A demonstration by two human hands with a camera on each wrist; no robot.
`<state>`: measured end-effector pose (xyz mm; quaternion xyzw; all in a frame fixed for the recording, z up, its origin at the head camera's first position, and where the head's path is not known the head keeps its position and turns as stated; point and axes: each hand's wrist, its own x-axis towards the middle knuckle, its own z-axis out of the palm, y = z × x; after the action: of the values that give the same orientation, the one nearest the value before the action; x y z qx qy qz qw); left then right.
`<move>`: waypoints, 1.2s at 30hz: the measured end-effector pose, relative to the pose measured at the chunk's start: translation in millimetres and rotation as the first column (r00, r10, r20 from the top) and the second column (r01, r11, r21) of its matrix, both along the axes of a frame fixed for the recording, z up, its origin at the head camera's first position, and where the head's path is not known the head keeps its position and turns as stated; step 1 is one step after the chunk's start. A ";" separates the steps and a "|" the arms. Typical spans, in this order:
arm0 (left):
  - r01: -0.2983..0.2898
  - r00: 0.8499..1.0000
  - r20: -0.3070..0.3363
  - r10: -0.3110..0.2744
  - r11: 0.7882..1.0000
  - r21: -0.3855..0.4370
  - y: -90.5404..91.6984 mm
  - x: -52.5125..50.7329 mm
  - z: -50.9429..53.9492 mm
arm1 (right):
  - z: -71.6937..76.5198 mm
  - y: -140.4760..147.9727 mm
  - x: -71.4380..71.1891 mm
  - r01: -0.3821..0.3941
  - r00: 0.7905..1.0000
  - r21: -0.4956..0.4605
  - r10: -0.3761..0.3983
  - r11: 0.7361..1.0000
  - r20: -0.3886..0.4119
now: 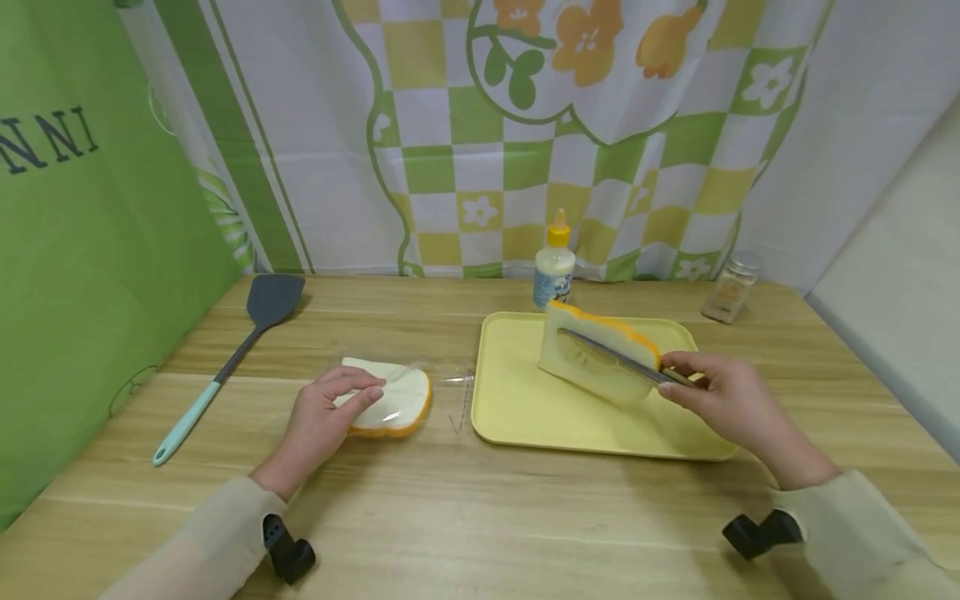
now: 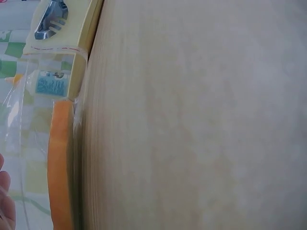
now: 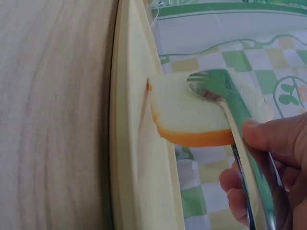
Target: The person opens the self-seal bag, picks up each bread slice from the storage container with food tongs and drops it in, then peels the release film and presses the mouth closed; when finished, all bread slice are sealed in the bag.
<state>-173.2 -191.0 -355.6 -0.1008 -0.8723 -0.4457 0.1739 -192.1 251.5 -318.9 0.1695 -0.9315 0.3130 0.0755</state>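
Far to the left of the yellow tray (image 1: 510, 408), I see a green cloth (image 1: 67, 250) on which the dark letters "NNI" can be read; the rest of the word lies outside my view. Next comes a spatula (image 1: 238, 355) with dark blade and mint handle, lying well apart from the tray. Nearer to the tray's left side, the person's left hand (image 1: 318, 423) pinches the film of a clear bag (image 1: 453, 379) between thumb and fingers; inside this bag lies one bread slice (image 1: 397, 402) with orange crust, and the bag's end comes close to the tray's rim. Just behind the tray stands an upright bottle (image 1: 555, 268) with yellow cap and pale content; its blue label has a small picture, but the print is too small for me. Over the tray, a second slice (image 1: 592, 379) is tilted on its side in the metal tongs (image 1: 615, 356), and the right hand (image 1: 723, 396) pinches the handles at the tray's right part. Whether this slice touches the tray, I cannot tell. Behind the tray's right corner, a glass jar (image 1: 731, 289) with brownish content leans. The table (image 1: 465, 517) gives wide bare wood before the tray, and only a narrow strip behind it.
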 end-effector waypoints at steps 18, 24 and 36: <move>-0.009 1.000 0.018 0.010 1.000 -0.030 -2.3 -1.8 -1.3 | -20.9 25.6 22.3 0.007 0.996 0.018 -0.006 1.000 -0.085; -0.011 1.000 0.016 0.011 0.999 -0.033 -1.2 -2.1 -3.2 | -28.4 29.4 26.4 0.036 0.995 0.018 -0.034 0.999 -0.097; 0.009 1.000 -0.010 -0.009 1.000 -0.025 -3.2 -1.2 -1.6 | -35.3 33.3 30.3 0.060 0.994 -0.007 -0.060 0.998 -0.090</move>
<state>-174.4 -194.2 -357.3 -0.1092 -0.8765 -0.4349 0.1751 -161.8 284.9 -354.2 0.1552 -0.9312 0.3044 0.1271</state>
